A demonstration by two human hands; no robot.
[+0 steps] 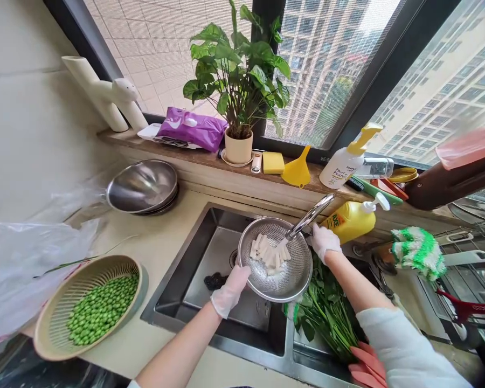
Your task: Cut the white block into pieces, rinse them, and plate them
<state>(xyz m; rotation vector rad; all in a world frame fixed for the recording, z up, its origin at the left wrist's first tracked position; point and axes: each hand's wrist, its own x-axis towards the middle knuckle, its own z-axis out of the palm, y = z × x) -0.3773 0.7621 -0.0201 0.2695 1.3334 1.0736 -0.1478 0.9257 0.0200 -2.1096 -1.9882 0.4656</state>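
A metal colander [253,283] with white, flat-cut strips [264,250] of food in it is held over the left sink basin [210,258], under the tip of the chrome faucet [313,215]. My left hand [233,285], in a clear glove, is closed on its near left rim. My right hand [324,242], gloved too, is closed at the opposite side, by a dark part that looks like the colander's handle; its fingertips are partly hidden. Water seems to run from the faucet onto the strips.
Leafy greens [327,307] and pink rubber gloves [367,361] lie in the right basin. A basket of green peas [105,310] and metal bowls [143,186] stand left. Behind the sink are a yellow AXE bottle [350,221] and a potted plant [238,145].
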